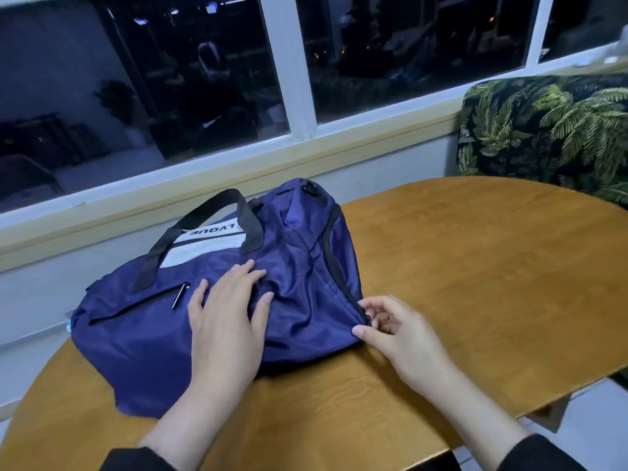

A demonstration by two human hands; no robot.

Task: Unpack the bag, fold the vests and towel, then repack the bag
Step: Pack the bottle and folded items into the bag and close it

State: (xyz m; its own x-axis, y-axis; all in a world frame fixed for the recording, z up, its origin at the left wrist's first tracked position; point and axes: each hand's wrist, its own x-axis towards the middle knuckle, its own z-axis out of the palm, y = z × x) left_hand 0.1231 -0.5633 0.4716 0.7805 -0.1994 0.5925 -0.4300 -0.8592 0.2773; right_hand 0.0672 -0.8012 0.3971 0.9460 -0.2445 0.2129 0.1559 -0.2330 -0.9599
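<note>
Navy bag on wooden table beside dark window.

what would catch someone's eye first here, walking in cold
The blue bag lying on the wooden table by the window. The left hand presses flat on its middle, while the right hand pinches the zipper at the bag's near right corner. Behind, at the far right, sits a chair with a leaf print.
</note>
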